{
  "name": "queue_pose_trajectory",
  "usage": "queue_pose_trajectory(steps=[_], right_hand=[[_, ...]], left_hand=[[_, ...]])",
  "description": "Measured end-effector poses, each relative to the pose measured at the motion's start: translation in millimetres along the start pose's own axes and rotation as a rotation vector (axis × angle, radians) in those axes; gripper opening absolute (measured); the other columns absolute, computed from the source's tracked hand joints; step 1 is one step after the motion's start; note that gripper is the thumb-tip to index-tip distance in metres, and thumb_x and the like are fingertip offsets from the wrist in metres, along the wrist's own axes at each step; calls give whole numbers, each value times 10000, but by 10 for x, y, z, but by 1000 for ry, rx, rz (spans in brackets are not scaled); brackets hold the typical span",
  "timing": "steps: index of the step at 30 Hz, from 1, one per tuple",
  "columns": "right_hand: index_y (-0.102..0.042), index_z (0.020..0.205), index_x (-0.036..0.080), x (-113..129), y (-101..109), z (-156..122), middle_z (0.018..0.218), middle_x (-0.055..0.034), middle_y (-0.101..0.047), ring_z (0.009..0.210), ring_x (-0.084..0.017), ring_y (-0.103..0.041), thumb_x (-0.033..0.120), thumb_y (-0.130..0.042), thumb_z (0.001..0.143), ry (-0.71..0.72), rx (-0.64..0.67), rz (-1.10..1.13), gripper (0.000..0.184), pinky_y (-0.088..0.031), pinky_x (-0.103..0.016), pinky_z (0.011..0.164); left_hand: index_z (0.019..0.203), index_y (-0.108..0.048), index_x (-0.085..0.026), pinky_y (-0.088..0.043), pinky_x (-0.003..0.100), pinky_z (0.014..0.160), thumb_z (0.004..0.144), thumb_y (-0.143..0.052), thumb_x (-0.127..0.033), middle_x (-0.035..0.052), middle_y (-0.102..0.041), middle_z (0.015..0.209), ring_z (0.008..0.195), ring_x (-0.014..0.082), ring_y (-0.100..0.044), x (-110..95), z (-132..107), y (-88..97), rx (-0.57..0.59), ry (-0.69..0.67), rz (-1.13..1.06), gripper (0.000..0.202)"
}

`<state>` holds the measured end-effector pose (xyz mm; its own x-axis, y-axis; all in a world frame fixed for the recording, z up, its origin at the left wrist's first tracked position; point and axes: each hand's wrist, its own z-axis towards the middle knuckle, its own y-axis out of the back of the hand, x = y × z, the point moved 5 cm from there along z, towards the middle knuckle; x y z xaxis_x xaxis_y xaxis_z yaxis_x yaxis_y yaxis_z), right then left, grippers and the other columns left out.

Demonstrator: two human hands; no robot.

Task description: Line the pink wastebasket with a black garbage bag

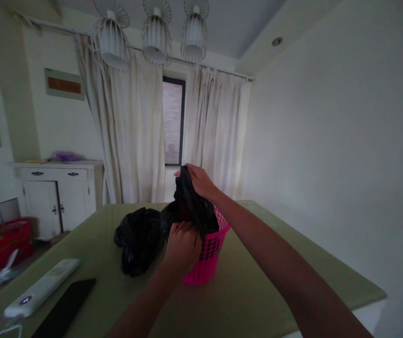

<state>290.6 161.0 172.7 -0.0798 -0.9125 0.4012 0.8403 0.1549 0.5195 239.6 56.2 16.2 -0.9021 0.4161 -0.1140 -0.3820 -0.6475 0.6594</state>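
Observation:
A pink plastic basket (203,270) with a lattice wall stands on the green-topped table. A black plastic bag (196,202) sits partly inside it, its upper part pulled up above the rim. My right hand (201,182) grips the raised edge of this bag at the far side. Closer to me, my left hand (183,244) is closed on the bag's near edge, at the basket's front rim. Left of the basket lies a second, crumpled black plastic bag (141,239). The basket's inside is mostly hidden by the bag and my hands.
On the table's left side lie a white oblong device (42,286) with a cord and a flat black object (65,307). A red bag (6,244) is on the floor beyond the table (258,291), near a white cabinet (74,192). Pendant lamps (156,40) hang overhead.

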Motion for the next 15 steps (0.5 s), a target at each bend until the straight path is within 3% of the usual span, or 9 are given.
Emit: queue_pose_trajectory(steps=[4,7,9,11,13,15], right_hand=[[-731,890,232,93,414,-17,1071,-54,-787,1038,-209,-696,634,-462,1012,4,-133,201,499,-517,-351,949],[-706,866,230,-24,696,-178,1112,-66,-785,1051,-227,-694,616,-558,956,-61,-305,356,423,-543,-363,913],[-698,864,228,-153,808,-298,1102,-69,-786,1026,-235,-702,565,-606,920,-122,-384,448,354,-557,-369,890],[-701,859,220,-290,877,-400,1075,-74,-787,998,-238,-707,510,-626,889,-176,-445,484,302,-563,-375,881],[-709,863,209,-434,926,-487,1020,-76,-786,970,-236,-707,486,-618,874,-241,-493,441,291,-566,-381,878],[-718,871,199,-580,972,-571,946,-70,-777,931,-230,-702,468,-594,868,-317,-528,331,296,-567,-391,881]], left_hand=[[1109,-643,-204,-453,459,962,1044,-395,-278,116,-674,1083,1060,281,-614,223,-121,191,-268,121,-195,267],[1241,-596,-203,-380,549,1131,1032,-433,-359,166,-585,1336,1315,323,-514,651,-271,237,-480,445,-326,308],[1274,-576,-193,-387,575,1140,993,-512,-384,191,-571,1378,1347,340,-517,985,-384,104,-471,773,-523,346],[1302,-561,-203,-502,522,1031,952,-594,-378,181,-648,1287,1217,313,-632,1203,-466,-132,-329,1045,-899,392],[1249,-601,-221,-572,403,869,902,-675,-338,131,-723,1126,1015,249,-712,1274,-486,-274,-218,1159,-1222,374],[1155,-650,-234,-557,300,737,826,-750,-267,72,-741,1012,865,188,-716,1320,-468,-248,-254,1171,-1321,346]])
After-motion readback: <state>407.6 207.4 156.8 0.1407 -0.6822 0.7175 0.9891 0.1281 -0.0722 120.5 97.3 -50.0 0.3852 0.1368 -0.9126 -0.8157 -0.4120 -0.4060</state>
